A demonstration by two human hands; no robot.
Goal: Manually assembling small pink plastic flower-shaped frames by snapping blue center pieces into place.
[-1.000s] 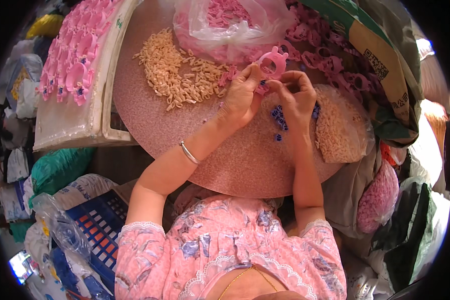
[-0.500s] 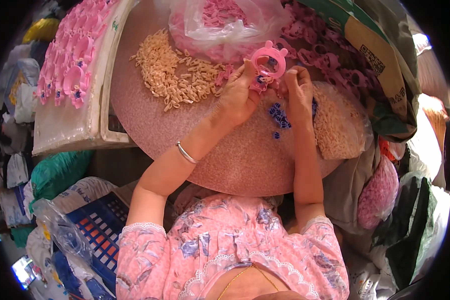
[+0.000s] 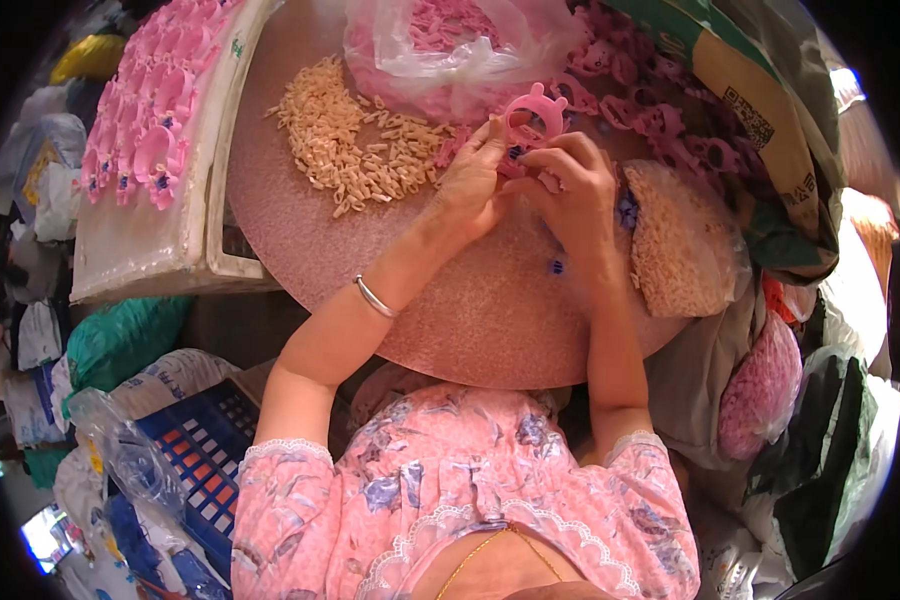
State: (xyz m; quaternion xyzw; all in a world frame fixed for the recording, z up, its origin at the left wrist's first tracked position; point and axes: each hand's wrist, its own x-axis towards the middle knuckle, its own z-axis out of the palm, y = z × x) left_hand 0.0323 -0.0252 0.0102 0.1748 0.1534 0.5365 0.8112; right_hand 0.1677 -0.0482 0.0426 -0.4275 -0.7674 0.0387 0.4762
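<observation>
pink plastic ring piece [image 3: 533, 112] pinched between left hand [image 3: 473, 180] and right hand [image 3: 573, 185] above round pink table [image 3: 470, 310] | fingers of both clenched on it | likely light, stiff, small, slippery; hold by rim | tan pieces pile [image 3: 355, 145] beside

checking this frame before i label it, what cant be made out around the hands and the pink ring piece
Head view only:
- Lower part of the pink plastic ring piece with small knobs: covered by the left hand and right hand.
- Small blue bit at the fingertips: too small to identify.
- Contents of the clear plastic bag of pink parts: cut off by the top edge.
</observation>
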